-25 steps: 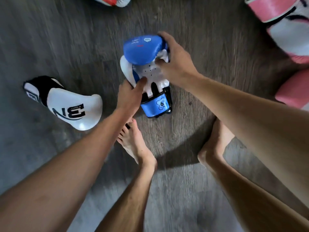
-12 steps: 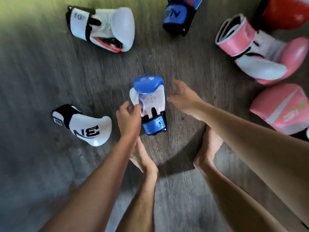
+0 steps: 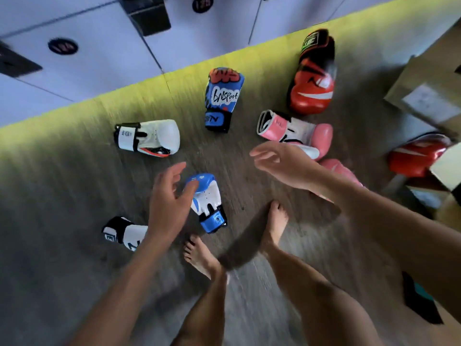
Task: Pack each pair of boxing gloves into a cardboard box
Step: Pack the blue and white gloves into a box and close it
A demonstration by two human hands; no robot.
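A small blue and white glove (image 3: 208,203) lies on the wooden floor in front of my bare feet. My left hand (image 3: 167,203) hovers open just left of it, partly covering its edge. My right hand (image 3: 279,163) is raised and open, empty, above the floor to the right. Other gloves lie around: a white one (image 3: 149,137), a blue "bnsport" one (image 3: 223,98), a pink and white one (image 3: 294,132), a red and black one (image 3: 313,76), and a white and black one (image 3: 124,232) half behind my left forearm.
Cardboard boxes (image 3: 424,91) stand open at the right, with a red glove (image 3: 416,156) lying beside them. Another pink glove (image 3: 341,171) peeks out behind my right arm. White lockers (image 3: 99,51) line the far wall. My feet (image 3: 274,221) stand mid-floor.
Both hands have let go of the blue and white glove and lifted away from it. The view has tilted up, bringing more gloves, lockers and boxes into sight.
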